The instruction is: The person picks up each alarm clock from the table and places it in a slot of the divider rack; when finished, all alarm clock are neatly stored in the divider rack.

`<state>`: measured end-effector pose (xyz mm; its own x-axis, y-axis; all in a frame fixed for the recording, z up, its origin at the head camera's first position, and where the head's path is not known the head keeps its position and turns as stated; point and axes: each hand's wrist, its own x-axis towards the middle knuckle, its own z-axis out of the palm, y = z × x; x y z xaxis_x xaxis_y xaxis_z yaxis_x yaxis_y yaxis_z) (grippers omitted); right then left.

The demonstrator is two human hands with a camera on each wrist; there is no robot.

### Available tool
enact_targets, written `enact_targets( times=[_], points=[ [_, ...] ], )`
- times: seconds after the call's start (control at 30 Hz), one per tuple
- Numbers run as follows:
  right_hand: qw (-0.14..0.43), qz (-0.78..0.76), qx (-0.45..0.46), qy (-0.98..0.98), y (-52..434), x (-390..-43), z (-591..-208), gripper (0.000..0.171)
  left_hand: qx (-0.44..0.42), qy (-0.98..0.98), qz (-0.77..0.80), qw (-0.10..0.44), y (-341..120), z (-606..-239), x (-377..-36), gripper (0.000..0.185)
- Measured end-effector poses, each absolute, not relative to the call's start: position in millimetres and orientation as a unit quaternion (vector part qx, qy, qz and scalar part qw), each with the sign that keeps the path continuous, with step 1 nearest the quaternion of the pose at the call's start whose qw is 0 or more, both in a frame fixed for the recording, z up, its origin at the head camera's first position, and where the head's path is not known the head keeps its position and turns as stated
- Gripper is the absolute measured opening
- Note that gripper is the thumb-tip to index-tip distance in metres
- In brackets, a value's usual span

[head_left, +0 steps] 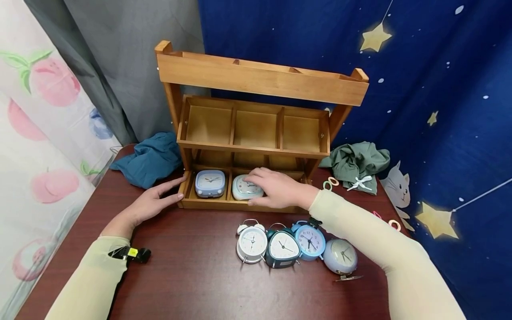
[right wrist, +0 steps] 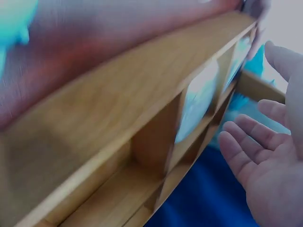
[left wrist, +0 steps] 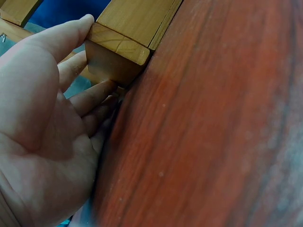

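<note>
A wooden rack (head_left: 260,82) with tiers of compartments stands at the back of the table. In its bottom tier, a blue square alarm clock (head_left: 210,182) sits in the left compartment and a pale blue rounded clock (head_left: 241,190) in the middle one. My right hand (head_left: 276,189) is over the pale blue clock, covering part of it in the head view; the right wrist view shows its fingers loosely extended, apart from the clock (right wrist: 199,101). At the bottom tier's left end, my left hand (head_left: 150,204) touches the wood with extended fingers and thumb (left wrist: 71,35).
On the table before the rack stand a white twin-bell clock (head_left: 252,243), a dark green triangular clock (head_left: 283,249), a blue twin-bell clock (head_left: 310,242) and a pale round clock (head_left: 341,257). Teal cloth (head_left: 150,160) lies left, green cloth (head_left: 358,164) right, near small rings (head_left: 333,181).
</note>
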<state>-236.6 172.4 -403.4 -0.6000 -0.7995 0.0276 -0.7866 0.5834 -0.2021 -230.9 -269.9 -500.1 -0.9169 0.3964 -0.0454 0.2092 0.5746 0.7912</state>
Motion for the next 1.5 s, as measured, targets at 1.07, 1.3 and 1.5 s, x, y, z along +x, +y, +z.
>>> enact_targets(
  times=[1.07, 1.3, 1.5],
  points=[
    [0.117, -0.064, -0.483, 0.866, 167, -146, -442, 0.103, 0.165, 0.884, 0.422, 0.115, -269, -499, -231, 0.072],
    [0.091, -0.098, -0.498, 0.857, 167, -152, -438, 0.094, 0.166, 0.882, 0.426, 0.116, -269, -499, -232, 0.071],
    [0.057, -0.142, -0.468, 0.871, 179, -167, -418, 0.095, 0.168, 0.882, 0.425, 0.114, -269, -499, -232, 0.071]
  ],
)
